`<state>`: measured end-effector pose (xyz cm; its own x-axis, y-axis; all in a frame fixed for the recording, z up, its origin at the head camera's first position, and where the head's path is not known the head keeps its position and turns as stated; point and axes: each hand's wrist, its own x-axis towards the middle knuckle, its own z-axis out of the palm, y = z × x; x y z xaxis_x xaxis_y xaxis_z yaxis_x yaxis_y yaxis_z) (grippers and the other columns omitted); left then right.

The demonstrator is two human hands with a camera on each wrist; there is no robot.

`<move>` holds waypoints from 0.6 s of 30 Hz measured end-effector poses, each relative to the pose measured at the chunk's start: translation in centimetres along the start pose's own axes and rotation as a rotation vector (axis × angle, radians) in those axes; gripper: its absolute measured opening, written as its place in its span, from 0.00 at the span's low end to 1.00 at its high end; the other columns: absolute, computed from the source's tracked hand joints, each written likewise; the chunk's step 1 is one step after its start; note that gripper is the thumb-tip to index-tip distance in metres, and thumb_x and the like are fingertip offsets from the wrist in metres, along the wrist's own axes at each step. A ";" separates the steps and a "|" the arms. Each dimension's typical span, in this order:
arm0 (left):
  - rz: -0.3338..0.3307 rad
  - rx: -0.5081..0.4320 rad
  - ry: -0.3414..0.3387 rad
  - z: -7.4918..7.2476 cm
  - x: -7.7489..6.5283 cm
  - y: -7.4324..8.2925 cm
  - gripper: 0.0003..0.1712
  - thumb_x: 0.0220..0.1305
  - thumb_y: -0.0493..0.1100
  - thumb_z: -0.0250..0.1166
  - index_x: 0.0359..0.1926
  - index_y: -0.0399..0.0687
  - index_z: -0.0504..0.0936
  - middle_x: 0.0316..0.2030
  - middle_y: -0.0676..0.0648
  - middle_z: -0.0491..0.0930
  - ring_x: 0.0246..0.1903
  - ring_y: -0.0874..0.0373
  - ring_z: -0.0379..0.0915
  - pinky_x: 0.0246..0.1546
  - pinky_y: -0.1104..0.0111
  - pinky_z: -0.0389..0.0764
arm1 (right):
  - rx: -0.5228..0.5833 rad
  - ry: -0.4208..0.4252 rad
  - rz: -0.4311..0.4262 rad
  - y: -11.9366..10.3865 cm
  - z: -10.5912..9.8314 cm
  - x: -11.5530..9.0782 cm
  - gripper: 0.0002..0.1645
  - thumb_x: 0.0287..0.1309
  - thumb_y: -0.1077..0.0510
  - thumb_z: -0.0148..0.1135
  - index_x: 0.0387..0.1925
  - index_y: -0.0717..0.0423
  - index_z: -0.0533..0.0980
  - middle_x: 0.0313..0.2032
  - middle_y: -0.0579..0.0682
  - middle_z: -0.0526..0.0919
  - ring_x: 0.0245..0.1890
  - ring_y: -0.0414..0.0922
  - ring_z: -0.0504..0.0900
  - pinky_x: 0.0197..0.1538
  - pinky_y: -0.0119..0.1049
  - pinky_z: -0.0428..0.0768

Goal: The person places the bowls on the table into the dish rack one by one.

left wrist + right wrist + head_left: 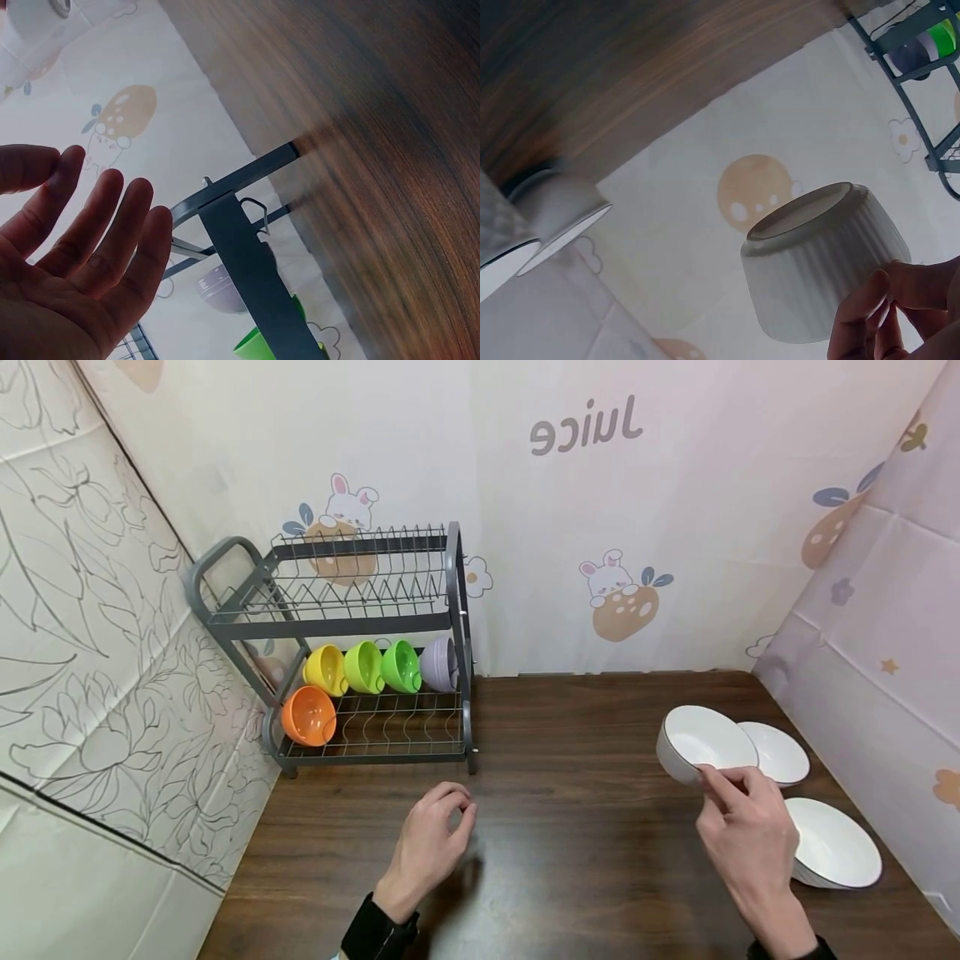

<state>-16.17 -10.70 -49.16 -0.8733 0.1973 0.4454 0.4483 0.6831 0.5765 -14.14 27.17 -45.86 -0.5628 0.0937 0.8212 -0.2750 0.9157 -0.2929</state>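
My right hand [750,835] pinches the near rim of a white bowl [705,743], lifting it tilted above the table. In the right wrist view the ribbed outer wall and foot of that bowl [821,270] show, with thumb and fingers at its edge. Two more white bowls stand at the right: a small one [780,753] behind the held bowl and a larger one [836,843] beside my right wrist. My left hand [431,835] hovers over the table in front of the rack, fingers loosely bent and holding nothing; its palm [67,300] shows in the left wrist view.
A dark two-tier dish rack [337,627] stands at the back left. Its lower tier holds an orange bowl [307,717], a yellow bowl [325,670], two green bowls [401,667] and light purple bowls [438,664]. The brown wooden table [570,827] meets patterned walls behind and at both sides.
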 end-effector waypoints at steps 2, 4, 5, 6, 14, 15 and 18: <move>0.000 -0.001 -0.002 0.1 0.0 0.0 0.10 0.70 0.39 0.71 0.30 0.53 0.84 0.43 0.53 0.84 0.44 0.59 0.82 0.45 0.61 0.85 | 0.009 0.001 -0.007 -0.3 0.1 0.0 0.11 0.59 0.67 0.65 0.39 0.65 0.90 0.32 0.60 0.81 0.33 0.60 0.78 0.32 0.47 0.68; 0.010 0.000 0.000 0.1 0.0 0.0 0.10 0.70 0.38 0.71 0.30 0.53 0.84 0.43 0.52 0.84 0.44 0.59 0.82 0.44 0.61 0.85 | 0.012 -0.005 -0.020 -0.5 0.2 0.1 0.11 0.60 0.67 0.64 0.40 0.65 0.90 0.32 0.60 0.81 0.33 0.60 0.78 0.32 0.46 0.68; 0.016 -0.001 0.003 0.2 0.0 0.0 0.10 0.70 0.38 0.71 0.30 0.53 0.83 0.43 0.51 0.84 0.44 0.59 0.82 0.44 0.61 0.85 | 0.017 -0.004 -0.026 -0.6 0.3 0.2 0.11 0.60 0.67 0.64 0.40 0.65 0.90 0.32 0.60 0.81 0.33 0.59 0.78 0.32 0.46 0.68; 0.024 -0.002 0.006 0.2 0.1 -0.1 0.10 0.70 0.37 0.71 0.30 0.53 0.83 0.43 0.50 0.84 0.44 0.58 0.82 0.44 0.61 0.85 | 0.023 -0.001 -0.031 -0.6 0.4 0.3 0.11 0.59 0.67 0.64 0.40 0.65 0.90 0.32 0.60 0.81 0.33 0.59 0.78 0.32 0.46 0.68; 0.059 -0.020 0.028 0.5 0.1 -0.1 0.11 0.69 0.36 0.71 0.30 0.53 0.83 0.43 0.50 0.84 0.42 0.59 0.82 0.43 0.62 0.84 | 0.105 0.065 -0.056 -1.4 1.3 0.6 0.12 0.51 0.71 0.68 0.38 0.64 0.90 0.31 0.58 0.81 0.31 0.59 0.77 0.33 0.40 0.65; 0.062 -0.020 0.030 0.5 0.1 -0.1 0.11 0.69 0.36 0.71 0.30 0.53 0.83 0.43 0.51 0.84 0.42 0.59 0.82 0.42 0.62 0.84 | 0.104 0.060 -0.061 -1.5 1.4 0.6 0.12 0.51 0.71 0.68 0.38 0.64 0.90 0.31 0.58 0.81 0.31 0.58 0.77 0.33 0.40 0.65; 0.074 -0.016 0.038 0.6 0.2 0.0 0.11 0.68 0.36 0.72 0.30 0.53 0.83 0.43 0.52 0.84 0.42 0.60 0.82 0.42 0.63 0.84 | 0.108 0.051 -0.064 -1.9 1.6 0.6 0.13 0.51 0.71 0.66 0.38 0.64 0.90 0.32 0.58 0.82 0.31 0.57 0.77 0.32 0.38 0.65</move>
<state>-16.46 -10.25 -49.56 -0.8300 0.2201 0.5125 0.5147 0.6563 0.5517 -15.16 24.90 -45.60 -0.5022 0.0586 0.8628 -0.3926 0.8735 -0.2878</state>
